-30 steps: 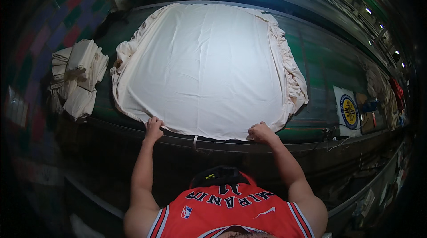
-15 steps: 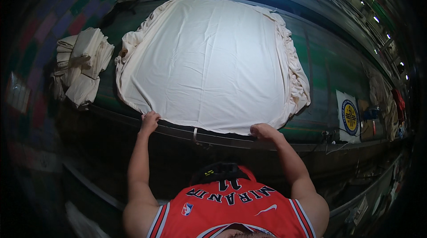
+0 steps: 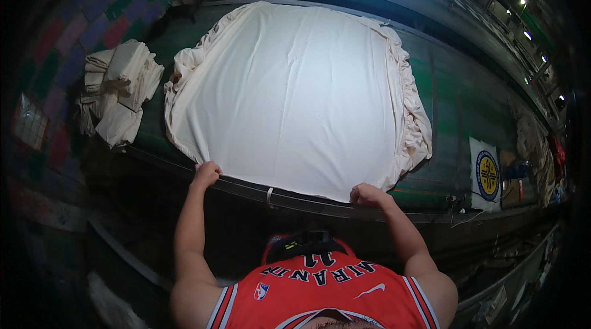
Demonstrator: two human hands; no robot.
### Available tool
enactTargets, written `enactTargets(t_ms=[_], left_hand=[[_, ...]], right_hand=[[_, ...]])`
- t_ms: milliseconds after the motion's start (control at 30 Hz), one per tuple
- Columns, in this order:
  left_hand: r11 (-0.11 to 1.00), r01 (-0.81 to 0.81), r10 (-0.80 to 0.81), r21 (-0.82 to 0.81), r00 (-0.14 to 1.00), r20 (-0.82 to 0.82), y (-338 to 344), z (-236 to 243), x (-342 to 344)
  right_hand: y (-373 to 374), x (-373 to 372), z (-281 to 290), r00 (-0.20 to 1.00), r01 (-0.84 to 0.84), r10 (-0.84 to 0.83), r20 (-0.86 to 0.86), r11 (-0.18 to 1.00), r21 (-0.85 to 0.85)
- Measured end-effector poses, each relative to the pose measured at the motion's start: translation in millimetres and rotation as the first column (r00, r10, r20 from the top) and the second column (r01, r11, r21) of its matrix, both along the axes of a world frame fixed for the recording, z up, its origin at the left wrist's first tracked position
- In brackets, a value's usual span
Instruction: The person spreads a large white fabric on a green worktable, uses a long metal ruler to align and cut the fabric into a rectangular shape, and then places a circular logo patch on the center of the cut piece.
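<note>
A large cream cloth (image 3: 289, 95) lies spread over a long green table, with gathered, ruffled folds down its left and right sides. My left hand (image 3: 208, 173) is closed on its near edge, close to the left corner. At the near right, my right hand (image 3: 367, 195) grips the same edge in a fist. Between the two hands the edge runs fairly straight along the table's front, and the middle of the cloth shows only faint lengthwise creases. What lies beneath the cloth is hidden.
A pile of folded cream cloth (image 3: 125, 76) sits at the table's left end. To the right are a white sheet with a round blue and yellow emblem (image 3: 486, 174) and a blue object (image 3: 517, 171). The table's front rail (image 3: 289, 200) passes just below my hands. A painted brick wall (image 3: 92, 27) stands left.
Both hands keep their hold on the cloth's near edge. The edge has been drawn toward me, mostly at the right, and the wrinkles across the middle have smoothed out. The view has shifted slightly.
</note>
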State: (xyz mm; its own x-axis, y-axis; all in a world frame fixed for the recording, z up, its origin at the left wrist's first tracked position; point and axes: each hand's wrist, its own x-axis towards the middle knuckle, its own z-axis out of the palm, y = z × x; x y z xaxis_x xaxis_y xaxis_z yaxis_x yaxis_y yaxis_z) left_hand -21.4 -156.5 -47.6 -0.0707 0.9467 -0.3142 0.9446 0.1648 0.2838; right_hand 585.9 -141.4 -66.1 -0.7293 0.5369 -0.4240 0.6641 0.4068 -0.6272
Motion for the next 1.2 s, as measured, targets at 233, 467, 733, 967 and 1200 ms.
enactTargets(t_ms=[233,467,733,967,1200], left_hand=[[0.982,-0.120,0.143,-0.146,0.976,0.162,22,-6,-35],[0.716,-0.520,0.537,0.466,0.837,0.108,75,-44,-137],[0.698,-0.541,0.500,0.469,0.837,0.222,123,-56,-214],[0.847,-0.417,0.441,0.329,0.897,0.002,81,-38,-243],[0.717,-0.207,0.350,0.666,0.933,-0.087,51,-14,-218]], right_hand=[[6,-48,48,0.956,0.237,-0.223,0.192,0.970,-0.052],[19,-181,39,0.961,0.254,-0.234,-0.144,0.957,0.139],[15,-316,11,0.909,0.378,-0.299,-0.289,0.885,0.272],[24,-352,-26,0.991,0.035,0.028,-0.133,0.891,0.453],[25,-343,7,0.937,0.228,-0.166,-0.308,0.958,0.175]])
